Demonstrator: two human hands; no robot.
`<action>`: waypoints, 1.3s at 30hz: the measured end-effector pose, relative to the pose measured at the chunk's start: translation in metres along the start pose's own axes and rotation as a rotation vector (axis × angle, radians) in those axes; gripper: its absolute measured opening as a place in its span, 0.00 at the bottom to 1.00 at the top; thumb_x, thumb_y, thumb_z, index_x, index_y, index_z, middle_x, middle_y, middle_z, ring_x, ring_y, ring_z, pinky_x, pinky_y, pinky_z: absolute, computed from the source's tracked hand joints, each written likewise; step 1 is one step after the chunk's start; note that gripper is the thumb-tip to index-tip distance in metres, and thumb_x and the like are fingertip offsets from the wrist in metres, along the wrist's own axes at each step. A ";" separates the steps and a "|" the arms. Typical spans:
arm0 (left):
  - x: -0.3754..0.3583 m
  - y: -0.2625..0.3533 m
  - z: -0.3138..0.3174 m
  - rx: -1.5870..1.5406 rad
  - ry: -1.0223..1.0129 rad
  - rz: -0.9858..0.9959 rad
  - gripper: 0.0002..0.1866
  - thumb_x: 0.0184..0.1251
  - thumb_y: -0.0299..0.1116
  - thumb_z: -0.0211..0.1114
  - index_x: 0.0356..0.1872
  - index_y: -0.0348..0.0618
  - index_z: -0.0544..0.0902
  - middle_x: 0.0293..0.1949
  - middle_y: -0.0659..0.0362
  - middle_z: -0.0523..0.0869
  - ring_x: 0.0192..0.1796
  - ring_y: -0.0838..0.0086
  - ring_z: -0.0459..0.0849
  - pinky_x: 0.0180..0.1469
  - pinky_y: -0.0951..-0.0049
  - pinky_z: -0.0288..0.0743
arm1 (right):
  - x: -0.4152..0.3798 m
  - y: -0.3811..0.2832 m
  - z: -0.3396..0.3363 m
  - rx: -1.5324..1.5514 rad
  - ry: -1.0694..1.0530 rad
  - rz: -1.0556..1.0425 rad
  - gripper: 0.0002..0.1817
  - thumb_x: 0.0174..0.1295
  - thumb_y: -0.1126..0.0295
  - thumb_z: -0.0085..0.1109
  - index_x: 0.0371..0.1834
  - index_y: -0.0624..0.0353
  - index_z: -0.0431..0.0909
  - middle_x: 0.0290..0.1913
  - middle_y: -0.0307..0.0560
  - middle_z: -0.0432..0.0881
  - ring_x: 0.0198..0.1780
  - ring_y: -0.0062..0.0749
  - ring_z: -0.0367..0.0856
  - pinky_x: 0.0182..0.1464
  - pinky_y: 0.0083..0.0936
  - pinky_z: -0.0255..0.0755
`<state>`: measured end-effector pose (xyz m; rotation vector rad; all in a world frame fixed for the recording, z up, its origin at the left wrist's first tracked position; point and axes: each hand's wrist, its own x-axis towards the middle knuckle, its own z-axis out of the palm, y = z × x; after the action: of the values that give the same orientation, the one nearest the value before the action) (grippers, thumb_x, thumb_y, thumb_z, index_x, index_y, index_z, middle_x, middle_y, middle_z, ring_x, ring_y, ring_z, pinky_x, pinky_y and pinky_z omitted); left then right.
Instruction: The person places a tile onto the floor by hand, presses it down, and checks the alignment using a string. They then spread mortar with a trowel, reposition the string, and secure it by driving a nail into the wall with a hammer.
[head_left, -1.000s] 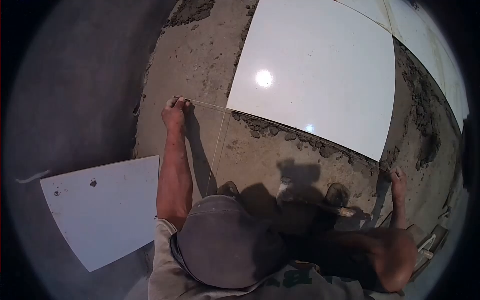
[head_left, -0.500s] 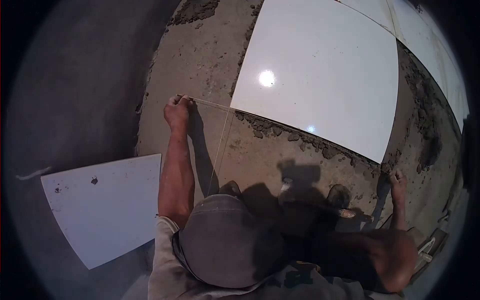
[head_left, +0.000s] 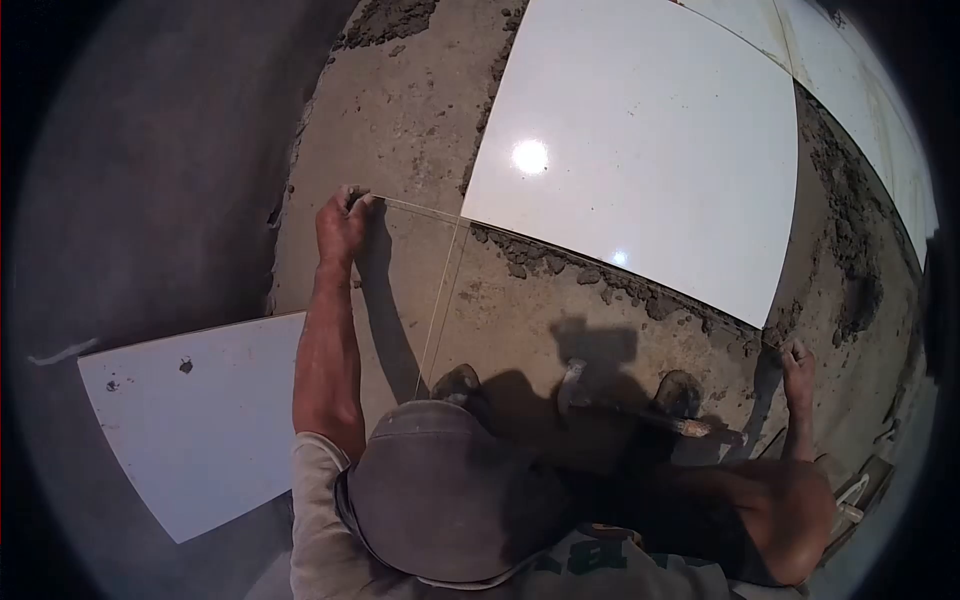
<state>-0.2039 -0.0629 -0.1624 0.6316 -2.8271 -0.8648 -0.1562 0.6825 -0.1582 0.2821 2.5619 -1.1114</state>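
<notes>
My left hand (head_left: 342, 222) is stretched out over the bare concrete floor, its fingers pinched on one end of a thin string (head_left: 420, 210). The string runs taut along the near edge of a large glossy white tile (head_left: 640, 140) that lies on grey mortar. My right hand (head_left: 797, 368) pinches the string's other end just past the tile's near right corner. A second strand (head_left: 440, 300) drops from the tile's near left corner back toward my feet.
A hammer (head_left: 625, 402) lies on the floor between my shoes (head_left: 678, 392). A loose white tile (head_left: 200, 420) sits at the left, by a dark grey wall. More laid tiles (head_left: 860, 90) and rough mortar (head_left: 845, 230) fill the right side.
My left hand has shifted slightly to the left while keeping the string taut. My right hand holds its place.
</notes>
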 end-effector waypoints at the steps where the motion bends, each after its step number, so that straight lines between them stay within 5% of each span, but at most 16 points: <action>1: 0.000 -0.001 0.002 -0.001 0.006 0.000 0.11 0.61 0.34 0.62 0.41 0.38 0.81 0.31 0.56 0.86 0.34 0.75 0.84 0.41 0.74 0.75 | 0.000 0.000 0.000 -0.004 0.001 0.001 0.10 0.57 0.74 0.48 0.22 0.55 0.58 0.23 0.30 0.58 0.27 0.16 0.55 0.29 0.21 0.53; 8: -0.004 -0.013 0.026 0.200 0.208 0.087 0.09 0.64 0.33 0.60 0.38 0.39 0.79 0.29 0.54 0.85 0.33 0.71 0.85 0.39 0.73 0.76 | -0.001 -0.009 0.004 -0.091 0.021 0.022 0.11 0.56 0.72 0.50 0.23 0.55 0.58 0.23 0.32 0.58 0.28 0.18 0.55 0.30 0.21 0.55; 11: -0.009 0.009 0.015 0.008 0.123 -0.047 0.09 0.64 0.33 0.59 0.39 0.38 0.79 0.30 0.55 0.85 0.34 0.71 0.84 0.40 0.73 0.76 | 0.000 -0.007 0.001 -0.096 0.003 -0.009 0.11 0.56 0.72 0.50 0.23 0.56 0.57 0.23 0.32 0.58 0.28 0.18 0.55 0.30 0.22 0.56; 18: -0.001 -0.012 0.010 -0.082 0.032 0.050 0.10 0.62 0.32 0.60 0.42 0.39 0.80 0.34 0.52 0.85 0.38 0.70 0.84 0.44 0.72 0.75 | 0.008 0.000 0.000 -0.179 0.052 -0.001 0.12 0.57 0.72 0.52 0.23 0.58 0.57 0.23 0.34 0.58 0.28 0.20 0.56 0.31 0.23 0.57; 27: -0.001 -0.010 0.012 -0.180 0.018 -0.100 0.13 0.59 0.33 0.64 0.43 0.40 0.81 0.37 0.54 0.86 0.40 0.72 0.84 0.46 0.73 0.74 | 0.007 -0.014 0.001 -0.213 0.035 -0.024 0.12 0.57 0.71 0.52 0.23 0.59 0.58 0.23 0.37 0.57 0.28 0.21 0.57 0.31 0.24 0.57; 29: -0.003 0.001 0.006 -0.021 0.035 -0.024 0.11 0.59 0.32 0.64 0.42 0.40 0.82 0.37 0.53 0.86 0.40 0.72 0.84 0.46 0.73 0.74 | 0.007 -0.019 0.003 -0.255 0.051 -0.029 0.12 0.56 0.70 0.53 0.24 0.60 0.59 0.23 0.38 0.59 0.28 0.23 0.58 0.31 0.24 0.58; 35: 0.003 -0.022 0.004 0.140 0.036 0.155 0.10 0.61 0.33 0.64 0.40 0.40 0.83 0.36 0.53 0.86 0.40 0.69 0.84 0.46 0.71 0.74 | 0.007 -0.025 0.009 -0.355 0.153 -0.114 0.09 0.54 0.68 0.53 0.28 0.63 0.70 0.24 0.55 0.72 0.27 0.38 0.72 0.34 0.33 0.67; 39: 0.007 -0.026 0.008 0.074 0.011 0.040 0.13 0.62 0.34 0.63 0.43 0.37 0.82 0.37 0.53 0.86 0.39 0.72 0.83 0.45 0.72 0.74 | 0.009 -0.023 0.007 -0.373 0.147 -0.121 0.08 0.53 0.68 0.54 0.29 0.63 0.71 0.24 0.55 0.73 0.26 0.41 0.73 0.33 0.34 0.68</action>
<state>-0.2026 -0.0808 -0.1835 0.5845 -2.8628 -0.7515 -0.1698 0.6626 -0.1505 0.1205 2.8823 -0.6479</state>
